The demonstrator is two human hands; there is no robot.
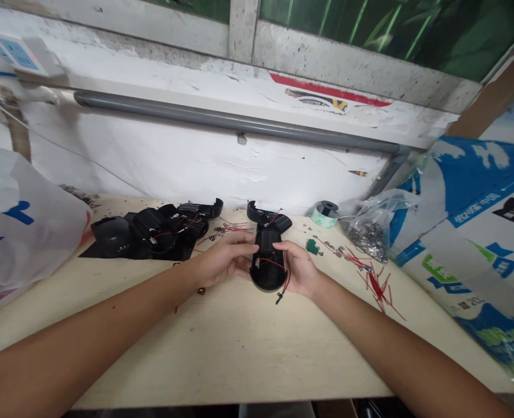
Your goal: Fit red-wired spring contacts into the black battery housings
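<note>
Scuffed white wall (pixel 173 159) and a grey pipe (pixel 222 123) back a pale bench (pixel 222 360). Well left of the black housing (pixel 267 281) sits a plastic bag (pixel 30 232); between them, black shells (pixel 156 229) are piled. On the housing's left side the left hand (pixel 234 258) grips it, and on its right side the right hand (pixel 299 268) does likewise, a thin lead (pixel 279 298) dangling beside it. Farther right of the housing come a tape roll (pixel 324 216), loose red wires (pixel 379 290) and a blue-and-white carton (pixel 478 232). Steadying the housing, wiring exposed, seems the step in hand; the next move probably calls for a firm hold and an unpinched lead.
</note>
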